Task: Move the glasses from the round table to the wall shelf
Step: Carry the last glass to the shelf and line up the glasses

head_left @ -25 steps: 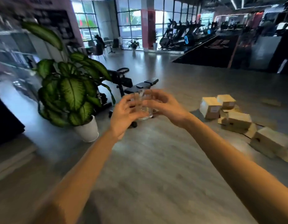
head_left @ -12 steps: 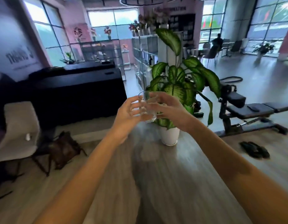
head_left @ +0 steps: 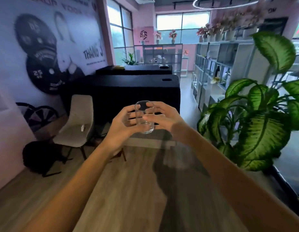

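A clear, empty drinking glass [head_left: 145, 118] is held upright in front of me at chest height, between both hands. My left hand [head_left: 122, 125] wraps its left side and my right hand [head_left: 163, 117] cups its right side, fingers around the wall. A white open shelf unit [head_left: 212, 67] with bottles and small items stands at the back right. The round table is out of view.
A large leafy potted plant [head_left: 256, 121] crowds the right side. A beige chair [head_left: 75, 124] and a dark bag [head_left: 36, 156] sit at the left by the wall. Black-draped tables [head_left: 133, 91] stand ahead, with wooden floor [head_left: 128, 190] between.
My view has swung left, from the gym floor with boxes, past the plant, to the black tables and shelf. Both hands have kept hold of the glass in the same pose.
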